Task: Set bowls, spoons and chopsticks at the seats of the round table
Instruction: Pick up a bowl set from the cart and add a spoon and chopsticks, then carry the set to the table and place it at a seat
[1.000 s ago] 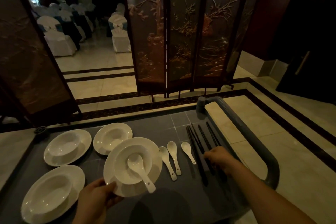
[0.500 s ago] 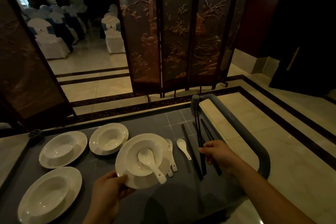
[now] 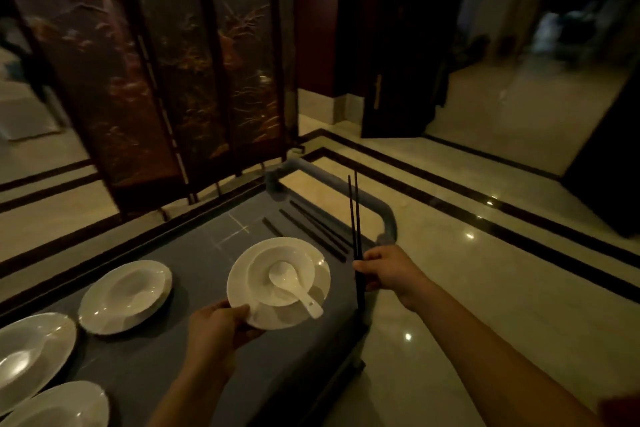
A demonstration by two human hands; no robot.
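Observation:
My left hand (image 3: 220,326) grips the near rim of a white plate (image 3: 242,274) that carries a white bowl (image 3: 298,262) with a white spoon (image 3: 294,288) lying in it, held above the grey cart top. A pair of dark chopsticks (image 3: 354,215) stands almost upright, pinched in my right hand (image 3: 388,270) beside the cart's right edge. More dark chopsticks (image 3: 311,229) lie on the cart near its handle. Three further plate-and-bowl sets sit on the cart at the left, such as one (image 3: 126,295) nearest the middle.
The grey cart (image 3: 166,367) has a tubular handle (image 3: 377,208) at its far right end. A dark carved folding screen (image 3: 156,73) stands behind the cart. Glossy tiled floor (image 3: 485,288) spreads to the right, with a dark doorway (image 3: 398,45) beyond.
My right hand lifted a pair of chopsticks off the cart and raised them upright. My left hand carried the plate, bowl and spoon rightward. The view swung to the right.

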